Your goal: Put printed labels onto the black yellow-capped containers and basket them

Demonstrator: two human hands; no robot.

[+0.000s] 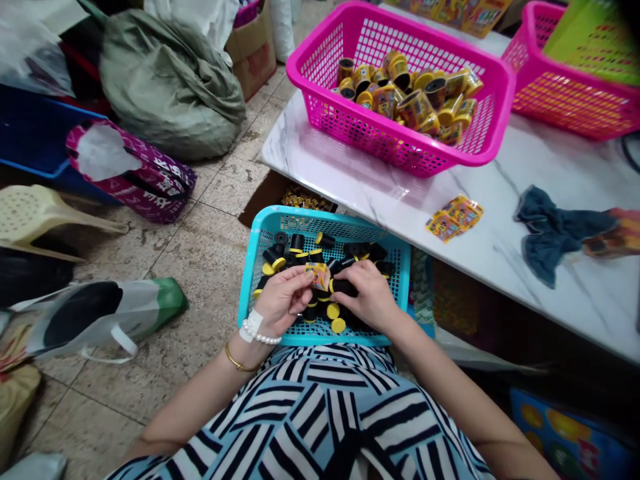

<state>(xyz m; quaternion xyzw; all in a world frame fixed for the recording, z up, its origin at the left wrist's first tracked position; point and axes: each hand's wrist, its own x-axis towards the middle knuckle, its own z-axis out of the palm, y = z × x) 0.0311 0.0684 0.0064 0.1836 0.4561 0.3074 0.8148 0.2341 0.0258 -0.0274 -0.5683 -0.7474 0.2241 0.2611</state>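
Observation:
Between thumb and fingers, my left hand (285, 297) pinches a small printed yellow-orange label (318, 275). My right hand (369, 293) is closed around a small black canister (342, 287) with a yellow lid, whose lidded end faces the label. Both hands are above a turquoise basket (249, 267) that sits at my lap. Loose in it lie several black canisters (297, 243) with yellow lids, and a few yellow lids (339, 325) show near the front. The fingers hide part of the held canister.
A pink basket (360, 130) of labelled canisters (415, 107) stands on the marble-patterned table (310, 147). Printed labels (455, 218) and a dark blue cloth (550, 223) lie at the table's near side. Another pink basket (575, 93) is at right. Bags (170, 87) and a stool (40, 210) occupy the left floor.

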